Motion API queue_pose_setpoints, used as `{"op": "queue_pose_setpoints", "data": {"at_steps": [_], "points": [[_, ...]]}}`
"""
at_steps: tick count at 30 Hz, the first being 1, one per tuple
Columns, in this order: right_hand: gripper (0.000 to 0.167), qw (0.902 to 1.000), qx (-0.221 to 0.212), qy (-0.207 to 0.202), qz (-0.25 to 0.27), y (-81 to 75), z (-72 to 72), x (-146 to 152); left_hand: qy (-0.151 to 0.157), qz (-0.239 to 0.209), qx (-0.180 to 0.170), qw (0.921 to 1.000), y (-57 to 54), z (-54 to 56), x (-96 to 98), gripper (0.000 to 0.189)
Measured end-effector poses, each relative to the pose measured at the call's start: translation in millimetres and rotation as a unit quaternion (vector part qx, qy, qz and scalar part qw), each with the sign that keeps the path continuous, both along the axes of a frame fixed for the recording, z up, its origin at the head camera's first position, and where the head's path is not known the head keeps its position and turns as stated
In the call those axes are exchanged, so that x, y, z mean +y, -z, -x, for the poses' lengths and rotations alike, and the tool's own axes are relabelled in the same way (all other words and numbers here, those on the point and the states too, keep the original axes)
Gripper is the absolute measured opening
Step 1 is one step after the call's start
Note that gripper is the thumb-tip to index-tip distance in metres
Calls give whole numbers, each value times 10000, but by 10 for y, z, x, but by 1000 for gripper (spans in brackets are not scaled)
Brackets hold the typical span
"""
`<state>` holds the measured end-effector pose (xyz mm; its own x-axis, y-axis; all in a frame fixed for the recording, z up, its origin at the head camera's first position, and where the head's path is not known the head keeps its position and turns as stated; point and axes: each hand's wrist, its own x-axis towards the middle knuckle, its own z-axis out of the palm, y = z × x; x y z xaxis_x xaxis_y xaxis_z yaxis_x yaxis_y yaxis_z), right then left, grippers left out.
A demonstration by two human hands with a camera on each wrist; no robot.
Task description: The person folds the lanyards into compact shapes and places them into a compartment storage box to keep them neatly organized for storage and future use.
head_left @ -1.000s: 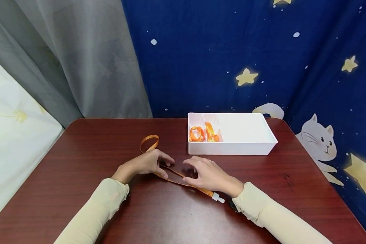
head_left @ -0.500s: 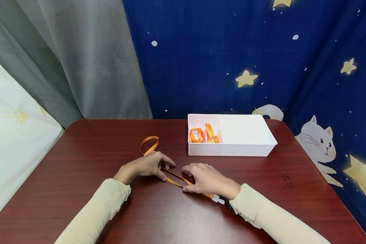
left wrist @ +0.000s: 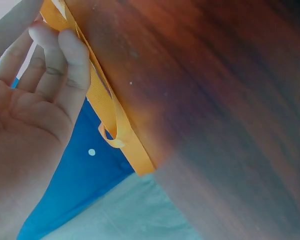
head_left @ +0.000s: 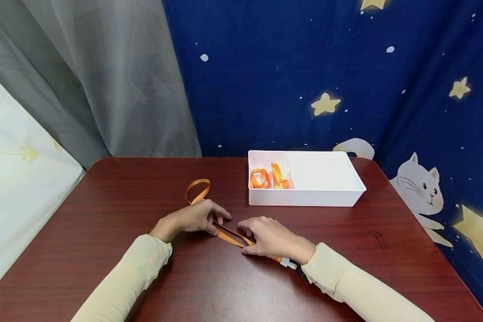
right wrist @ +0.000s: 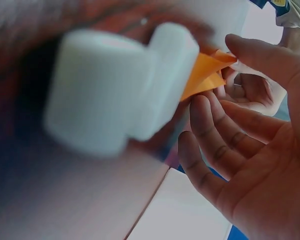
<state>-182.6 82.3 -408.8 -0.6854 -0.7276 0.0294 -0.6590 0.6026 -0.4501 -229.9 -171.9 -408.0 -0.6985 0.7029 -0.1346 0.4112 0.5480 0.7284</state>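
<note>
An orange lanyard point(head_left: 229, 239) lies slantwise across the table, with a loop at its far left end and a white plastic clip point(head_left: 288, 263) at its near right end. My left hand point(head_left: 199, 217) holds the strap near its middle, fingers curled over it; in the left wrist view the strap point(left wrist: 102, 102) runs past the fingertips. To the right, my right hand point(head_left: 275, 237) pinches the lanyard between thumb and fingers, just ahead of the clip. The right wrist view has the clip point(right wrist: 100, 95) large and blurred, with the orange strap point(right wrist: 205, 75) at the thumb.
Behind the hands a white box point(head_left: 302, 197) stands on the dark red table point(head_left: 145, 179). Two small compartments at its left hold orange lanyards point(head_left: 259, 178). A grey curtain point(head_left: 137, 89) and a blue starry curtain point(head_left: 265, 89) hang behind the table.
My right hand has come down onto the lanyard and taken hold of it, shifting slightly left. The strands between the hands have drawn closer together. My left hand has barely moved.
</note>
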Motion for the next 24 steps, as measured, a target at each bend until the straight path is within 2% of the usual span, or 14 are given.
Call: {"op": "queue_pose_setpoints", "data": {"at_steps": [4,11,16,20,24], "points": [[30,9999,-84,-87,116,17,12,3,12,-10,-17,10000,3,-2,5,44],[30,9990,-366,-91,226,36,42,15,36,39,88,9999,-5,-13,14,42],[22,9982,-515,-89,285,47,49,12,-76,66,-65,9999,12,-16,6,38],[19,9988,-343,-96,337,37,61,35,-124,52,-102,9999,10,-21,16,30],[16,9991,-129,-72,408,16,82,69,-48,-45,-128,9999,-9,-30,30,22]]}}
